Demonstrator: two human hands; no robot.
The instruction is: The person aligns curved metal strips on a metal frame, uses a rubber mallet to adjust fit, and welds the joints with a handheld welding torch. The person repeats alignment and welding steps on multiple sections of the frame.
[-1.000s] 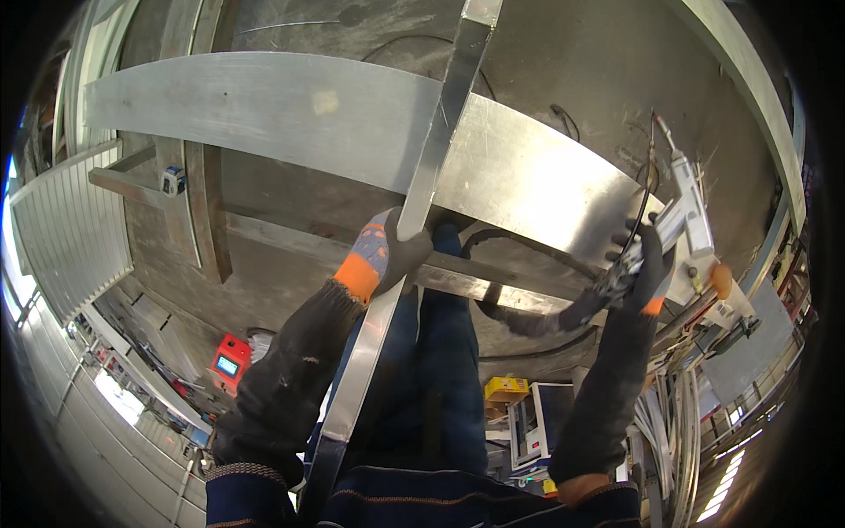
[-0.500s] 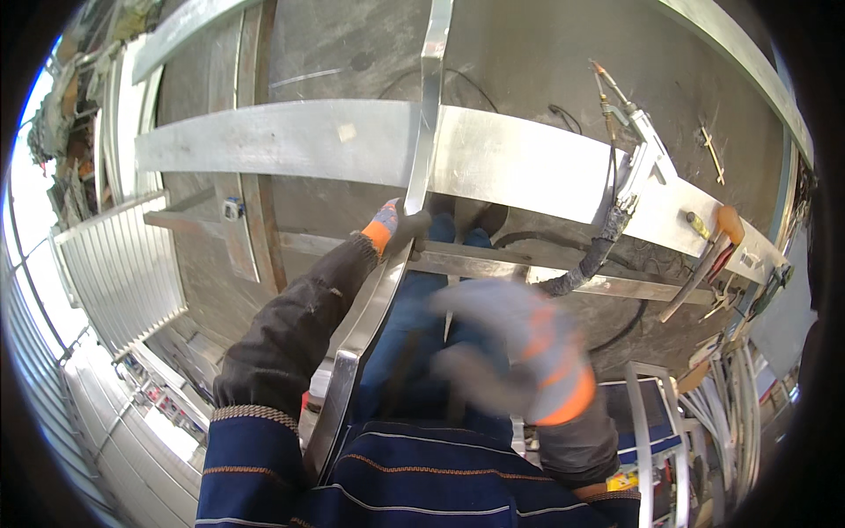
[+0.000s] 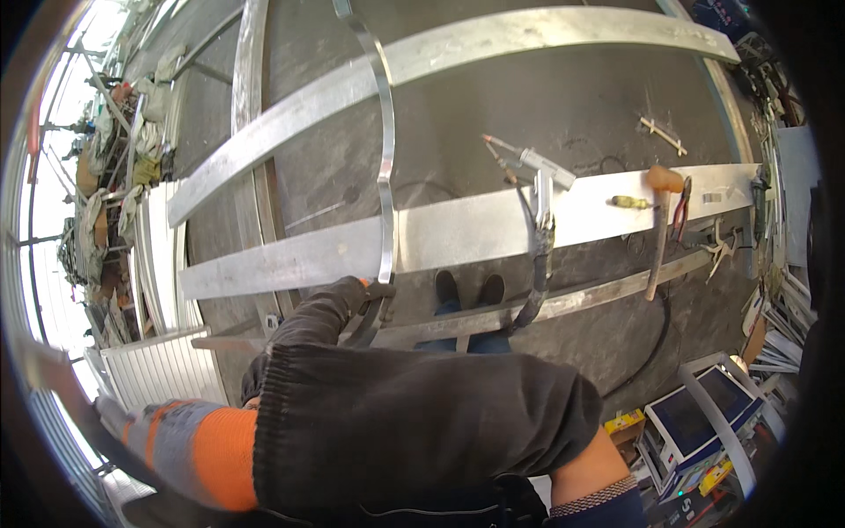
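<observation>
A long, bent, shiny metal bar (image 3: 385,167) runs from the top of the head view down across the flat metal strips. My left hand (image 3: 377,292) is closed around it just below the middle strip; my sleeve covers part of that hand. My right forearm reaches across my body to the left. At the lower left, my right hand (image 3: 176,444), in a grey and orange glove, is closed on a blurred metal length (image 3: 62,383) close to the camera. This looks like the near end of the same bar, but my sleeve hides the stretch between.
On the middle metal strip (image 3: 466,236) lie a welding torch (image 3: 544,198), a yellow-handled screwdriver (image 3: 630,202), a mallet (image 3: 662,220) and red pliers (image 3: 681,211). Another strip (image 3: 528,33) lies farther off. A ribbed panel (image 3: 167,370) is at left, a blue-white machine (image 3: 704,414) at lower right.
My right hand has swung from the right of my body across to the far left, onto the metal length. The view has shifted, and the bar's near part is no longer visible in front of me.
</observation>
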